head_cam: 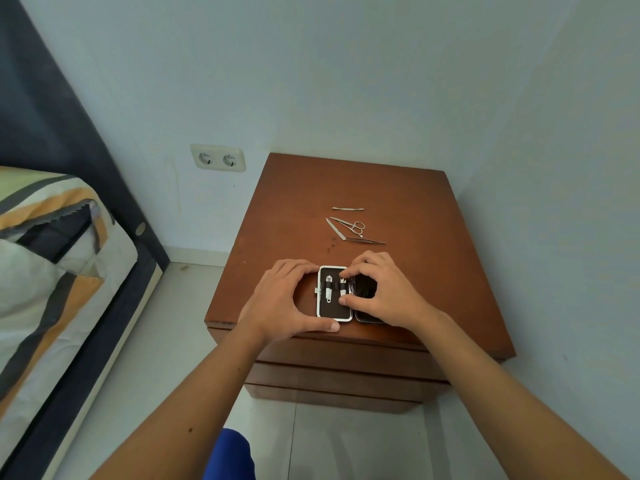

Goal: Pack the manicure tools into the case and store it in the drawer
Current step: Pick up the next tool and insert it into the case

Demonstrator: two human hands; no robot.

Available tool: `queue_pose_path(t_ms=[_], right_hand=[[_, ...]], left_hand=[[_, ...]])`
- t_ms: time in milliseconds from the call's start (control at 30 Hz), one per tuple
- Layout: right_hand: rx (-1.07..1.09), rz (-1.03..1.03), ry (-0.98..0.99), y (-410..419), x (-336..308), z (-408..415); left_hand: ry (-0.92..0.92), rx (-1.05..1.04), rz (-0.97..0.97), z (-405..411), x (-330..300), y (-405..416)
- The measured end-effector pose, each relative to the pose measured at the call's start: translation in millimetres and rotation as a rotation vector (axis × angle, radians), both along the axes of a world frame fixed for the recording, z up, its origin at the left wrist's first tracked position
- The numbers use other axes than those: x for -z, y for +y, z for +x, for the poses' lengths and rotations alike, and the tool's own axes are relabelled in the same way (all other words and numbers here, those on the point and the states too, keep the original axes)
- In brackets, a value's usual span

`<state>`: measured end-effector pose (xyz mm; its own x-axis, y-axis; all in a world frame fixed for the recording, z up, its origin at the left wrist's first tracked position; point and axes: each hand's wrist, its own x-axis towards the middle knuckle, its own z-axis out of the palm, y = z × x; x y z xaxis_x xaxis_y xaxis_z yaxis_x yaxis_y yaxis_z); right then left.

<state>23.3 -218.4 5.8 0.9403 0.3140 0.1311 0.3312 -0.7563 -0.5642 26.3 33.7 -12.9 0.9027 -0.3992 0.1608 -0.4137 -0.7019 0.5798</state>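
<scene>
Both hands' fingers curl round open case (334, 294) — left (285, 299), right (382, 292).

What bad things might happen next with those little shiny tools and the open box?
1. The open white-rimmed brown manicure case lies near the front edge of the brown wooden nightstand; a push from the left hand might slide it off.
2. The small silver scissors, thin metal file and tweezers lie crossed in a pile, so grabbing one may prick fingers or drag another along.
3. The right hand is tucking in a clipper; a loose fit might let it fall out.
</scene>
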Motion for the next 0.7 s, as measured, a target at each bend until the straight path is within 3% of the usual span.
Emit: queue_pose_path(t_ms=[267, 433, 700], right_hand=[[0.174, 0.179, -0.055, -12, -11, 17], [0.329, 0.132, -0.125, -25, -11, 47], [0.376, 0.106, -0.088, -24, -9, 104]], left_hand=[[0.004, 0.004, -0.008, 0, -1, 1], [0.003, 0.009, -0.014, 0, 0, 1], [-0.005, 0.009, -0.022, 0, 0, 1]])
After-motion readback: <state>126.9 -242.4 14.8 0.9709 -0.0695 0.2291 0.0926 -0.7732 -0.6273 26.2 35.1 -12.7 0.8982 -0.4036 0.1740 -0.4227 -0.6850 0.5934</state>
